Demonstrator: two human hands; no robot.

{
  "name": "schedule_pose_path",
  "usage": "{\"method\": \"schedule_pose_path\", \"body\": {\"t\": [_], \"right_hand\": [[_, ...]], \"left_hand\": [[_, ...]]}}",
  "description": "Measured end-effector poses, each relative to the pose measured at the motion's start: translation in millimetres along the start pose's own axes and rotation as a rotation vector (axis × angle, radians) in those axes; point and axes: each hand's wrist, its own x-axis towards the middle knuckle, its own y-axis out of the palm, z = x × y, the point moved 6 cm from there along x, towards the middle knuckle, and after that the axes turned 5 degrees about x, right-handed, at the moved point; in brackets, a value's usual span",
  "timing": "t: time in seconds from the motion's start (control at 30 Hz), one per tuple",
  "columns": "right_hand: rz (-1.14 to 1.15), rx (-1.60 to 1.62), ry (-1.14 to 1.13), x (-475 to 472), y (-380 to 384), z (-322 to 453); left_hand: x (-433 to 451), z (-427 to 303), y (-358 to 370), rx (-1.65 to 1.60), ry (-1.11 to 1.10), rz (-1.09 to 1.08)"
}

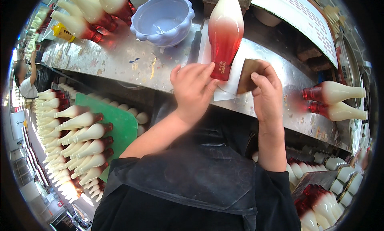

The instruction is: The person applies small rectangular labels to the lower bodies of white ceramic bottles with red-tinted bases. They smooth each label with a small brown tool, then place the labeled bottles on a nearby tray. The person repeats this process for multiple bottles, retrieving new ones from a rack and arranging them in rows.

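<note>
A tall bottle (225,36), cream at its neck and glossy red toward its base, stands on white paper (234,81) on the metal workbench, with small gold characters low on its front. My left hand (193,90) is at the left of the bottle's base, forefinger and thumb close to the glass; whether they touch it I cannot tell. Between the thumb and fingers of my right hand (267,84) is a thin brown rectangular sheet (248,76), held just right of the bottle. A scalloped blue plastic basin (163,21) with clear liquid stands behind my left hand.
More red-and-cream bottles (90,13) stand at the back left, beside a yellow container (63,32). Two others (337,93) stand at the bench's right. Many bottles (87,132) crowd around a green board (120,123) below left. A printed white sheet (295,18) lies at the upper right. Another person (27,81) is far left.
</note>
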Motion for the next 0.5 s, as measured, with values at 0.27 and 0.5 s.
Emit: {"method": "schedule_pose_path", "body": {"t": [0.27, 0.5], "right_hand": [[0.034, -0.014, -0.124, 8, 16, 9], [0.063, -0.187, -0.262, 10, 23, 11]], "left_hand": [[5, 3, 0, -0.109, -0.074, 0.031], [7, 4, 2, -0.156, -0.118, 0.040]]}}
